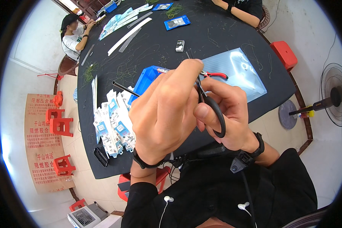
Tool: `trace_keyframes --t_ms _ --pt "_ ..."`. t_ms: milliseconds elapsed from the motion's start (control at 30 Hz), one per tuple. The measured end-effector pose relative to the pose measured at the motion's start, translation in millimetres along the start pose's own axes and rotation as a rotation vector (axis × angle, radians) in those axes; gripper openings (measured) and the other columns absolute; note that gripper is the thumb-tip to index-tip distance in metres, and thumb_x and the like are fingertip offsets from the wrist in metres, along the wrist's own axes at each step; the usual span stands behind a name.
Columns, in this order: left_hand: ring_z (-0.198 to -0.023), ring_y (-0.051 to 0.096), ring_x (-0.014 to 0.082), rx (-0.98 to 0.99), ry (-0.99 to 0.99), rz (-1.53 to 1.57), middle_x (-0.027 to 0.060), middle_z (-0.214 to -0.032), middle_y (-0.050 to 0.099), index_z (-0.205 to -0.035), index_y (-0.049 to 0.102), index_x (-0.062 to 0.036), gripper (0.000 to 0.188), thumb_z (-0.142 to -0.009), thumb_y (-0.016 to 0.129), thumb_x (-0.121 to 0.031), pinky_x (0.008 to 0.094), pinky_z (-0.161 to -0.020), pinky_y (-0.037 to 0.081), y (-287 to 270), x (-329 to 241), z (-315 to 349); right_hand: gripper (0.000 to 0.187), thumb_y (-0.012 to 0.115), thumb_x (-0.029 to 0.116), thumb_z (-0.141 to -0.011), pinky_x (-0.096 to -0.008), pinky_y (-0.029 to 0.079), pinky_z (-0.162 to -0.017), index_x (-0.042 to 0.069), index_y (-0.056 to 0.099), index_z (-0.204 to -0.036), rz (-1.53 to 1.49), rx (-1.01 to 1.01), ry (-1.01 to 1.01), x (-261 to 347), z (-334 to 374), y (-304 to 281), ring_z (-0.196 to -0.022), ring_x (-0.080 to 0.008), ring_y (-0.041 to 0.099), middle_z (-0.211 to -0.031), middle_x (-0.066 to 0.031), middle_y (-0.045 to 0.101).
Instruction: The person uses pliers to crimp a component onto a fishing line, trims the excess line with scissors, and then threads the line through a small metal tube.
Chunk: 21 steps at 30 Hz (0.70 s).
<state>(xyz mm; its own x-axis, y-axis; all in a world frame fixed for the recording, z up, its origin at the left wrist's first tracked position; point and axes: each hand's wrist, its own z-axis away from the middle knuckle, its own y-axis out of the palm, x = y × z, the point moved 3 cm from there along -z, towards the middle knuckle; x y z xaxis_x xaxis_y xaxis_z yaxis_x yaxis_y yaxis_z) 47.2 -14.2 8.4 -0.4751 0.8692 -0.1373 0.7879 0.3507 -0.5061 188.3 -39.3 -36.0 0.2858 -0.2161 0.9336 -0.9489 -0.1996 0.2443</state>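
Observation:
Both my hands are raised close together above the black table. My right hand (230, 112) is closed around black-handled scissors (219, 118); a finger loop curves beside the thumb and the metal part runs up between my hands. My left hand (167, 108) is closed, its back toward me, hiding what its fingertips pinch. A thin dark tube (125, 88) sticks out to the left from behind that hand and seems held in it. Two thin dark tips show above the left index finger; I cannot tell what they belong to.
Behind my hands lie a blue tray (148, 78), red-handled pliers (216, 75) and a clear plastic sheet (250, 81). Printed packets (114, 125) lie at the left, near a small box (180, 46). Two people sit across the table (102, 167). A fan (332, 93) stands right.

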Motion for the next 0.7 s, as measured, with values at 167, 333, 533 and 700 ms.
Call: trace_keyframes --t_ms 167,333,533,700 --pt "-0.088 0.08 0.0201 -0.012 0.008 0.0 0.0144 -0.116 0.074 -0.125 0.055 0.0037 0.046 -0.088 0.083 0.001 0.029 -0.076 0.065 1.1 0.4 -0.8 0.035 0.077 0.029 -0.102 -0.0189 0.037 -0.05 -0.004 0.066 -0.109 -0.003 0.008 0.033 2.3 0.3 -0.3 -0.058 -0.0007 0.055 -0.062 -0.0005 0.064" --pt "-0.087 0.08 0.0197 -0.017 0.005 -0.004 0.0141 -0.116 0.074 -0.124 0.056 0.0042 0.045 -0.087 0.082 0.005 0.0295 -0.076 0.066 1.4 -0.5 -0.6 0.035 0.077 0.028 -0.102 -0.0193 0.038 -0.05 -0.004 0.066 -0.109 0.014 0.017 0.036 2.7 -0.4 -0.3 -0.058 -0.0012 0.055 -0.063 -0.0006 0.064" --pt "-0.087 0.08 0.0201 0.007 0.01 0.004 0.0141 -0.115 0.073 -0.124 0.056 0.0044 0.045 -0.087 0.082 0.006 0.0301 -0.076 0.066 1.0 1.7 -1.4 0.033 0.077 0.026 -0.102 -0.0194 0.037 -0.05 -0.005 0.066 -0.11 0.001 0.019 0.043 1.8 -0.7 0.2 -0.058 -0.001 0.055 -0.062 -0.0003 0.063" --pt "-0.086 0.08 0.0202 0.004 0.037 0.013 0.0139 -0.113 0.074 -0.125 0.055 0.0043 0.045 -0.088 0.081 0.006 0.0307 -0.076 0.066 0.9 2.1 -2.1 0.031 0.077 0.023 -0.102 -0.0193 0.037 -0.05 -0.005 0.066 -0.11 0.013 0.016 0.03 1.1 -0.5 0.1 -0.057 -0.0005 0.054 -0.062 -0.0002 0.063"
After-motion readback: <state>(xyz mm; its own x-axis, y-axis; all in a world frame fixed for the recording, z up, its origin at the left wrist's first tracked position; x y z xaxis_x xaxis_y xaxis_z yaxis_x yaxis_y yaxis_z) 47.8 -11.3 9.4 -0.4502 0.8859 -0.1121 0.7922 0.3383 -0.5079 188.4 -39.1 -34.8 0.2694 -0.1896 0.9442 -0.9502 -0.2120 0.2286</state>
